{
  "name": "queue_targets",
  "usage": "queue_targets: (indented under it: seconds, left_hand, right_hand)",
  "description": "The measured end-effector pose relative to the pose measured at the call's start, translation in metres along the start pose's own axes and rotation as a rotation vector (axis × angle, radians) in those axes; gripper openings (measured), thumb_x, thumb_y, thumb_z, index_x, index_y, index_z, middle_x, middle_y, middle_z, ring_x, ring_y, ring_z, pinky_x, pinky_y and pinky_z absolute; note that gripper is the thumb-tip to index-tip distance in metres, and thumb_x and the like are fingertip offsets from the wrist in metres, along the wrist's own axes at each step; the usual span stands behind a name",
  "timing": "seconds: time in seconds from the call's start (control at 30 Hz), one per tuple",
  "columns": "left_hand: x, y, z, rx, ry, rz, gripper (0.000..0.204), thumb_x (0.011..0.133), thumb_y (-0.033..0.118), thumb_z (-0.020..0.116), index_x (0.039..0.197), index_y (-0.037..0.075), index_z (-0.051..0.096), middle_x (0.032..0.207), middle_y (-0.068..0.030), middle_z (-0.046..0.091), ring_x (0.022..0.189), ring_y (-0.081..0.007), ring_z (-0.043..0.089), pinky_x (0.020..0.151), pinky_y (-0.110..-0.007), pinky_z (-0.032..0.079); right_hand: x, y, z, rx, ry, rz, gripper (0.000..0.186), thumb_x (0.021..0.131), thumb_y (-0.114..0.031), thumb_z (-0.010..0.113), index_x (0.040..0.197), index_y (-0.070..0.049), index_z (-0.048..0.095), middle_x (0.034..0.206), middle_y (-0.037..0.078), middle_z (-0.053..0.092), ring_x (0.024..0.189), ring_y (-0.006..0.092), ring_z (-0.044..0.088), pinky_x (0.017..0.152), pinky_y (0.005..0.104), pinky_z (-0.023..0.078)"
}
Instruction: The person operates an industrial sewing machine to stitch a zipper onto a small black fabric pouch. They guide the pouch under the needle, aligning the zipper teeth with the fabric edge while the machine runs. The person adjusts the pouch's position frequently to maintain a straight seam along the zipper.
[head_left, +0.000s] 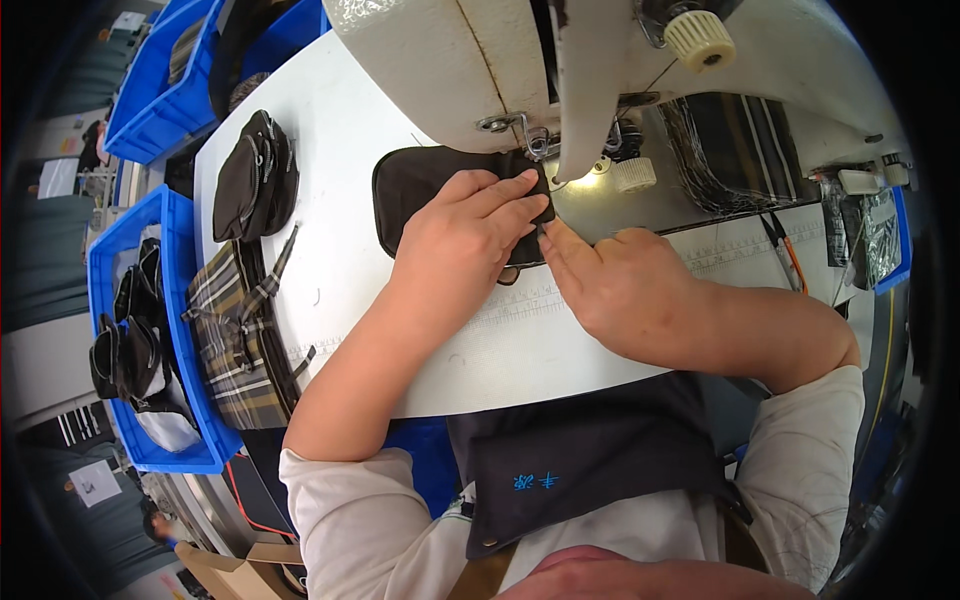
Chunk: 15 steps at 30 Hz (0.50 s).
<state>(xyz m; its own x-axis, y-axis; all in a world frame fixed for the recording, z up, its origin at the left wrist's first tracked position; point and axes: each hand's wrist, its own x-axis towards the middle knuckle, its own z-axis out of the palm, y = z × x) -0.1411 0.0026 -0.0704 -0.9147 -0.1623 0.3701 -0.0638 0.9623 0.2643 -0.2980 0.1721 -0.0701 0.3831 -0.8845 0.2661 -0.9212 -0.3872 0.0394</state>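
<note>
While dark fabric (412,188) stretches sideways, the spread left hand (463,228) presses beside the right hand (627,285), grip unclear.

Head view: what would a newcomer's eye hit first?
The big white sewing machine across the top. Just below it, the left hand lies on a dark fabric piece, with the right hand reaching its right edge. Then, at far left, the lower bright blue bin holding dark items.

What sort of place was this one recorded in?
Most likely a sewing workshop: a sewing machine stands over a dark fabric piece, plaid fabric lies at the edge of the white table, and a blue bin holds dark items.
</note>
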Motion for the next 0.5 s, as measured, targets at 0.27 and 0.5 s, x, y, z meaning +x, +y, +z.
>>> queue_targets:
  seconds: [0.27,0.5]
  left_hand:
    - [0.0031,-0.0053,0.0051,-0.025,0.012,-0.041,0.036,0.086,0.002,0.079,0.121,0.009,0.080,0.130,-0.0052,0.076,0.105,-0.0303,0.070,0.090,-0.040,0.059]
    - [0.0038,-0.0017,0.0047,-0.001,0.023,-0.094,0.034,0.086,0.002,0.077,0.119,0.011,0.080,0.123,-0.0026,0.074,0.104,-0.0273,0.070,0.088,-0.037,0.059]
  right_hand:
    - [0.0033,0.0009,0.0069,-0.069,0.003,0.057,0.025,0.096,-0.006,0.068,0.109,0.016,0.070,0.085,0.015,0.065,0.052,0.0173,0.063,0.043,0.0344,0.049]
    - [0.0043,0.0035,0.0023,-0.024,0.011,0.075,0.026,0.097,-0.007,0.067,0.110,0.016,0.070,0.083,0.014,0.065,0.053,0.0178,0.064,0.045,0.0345,0.050]
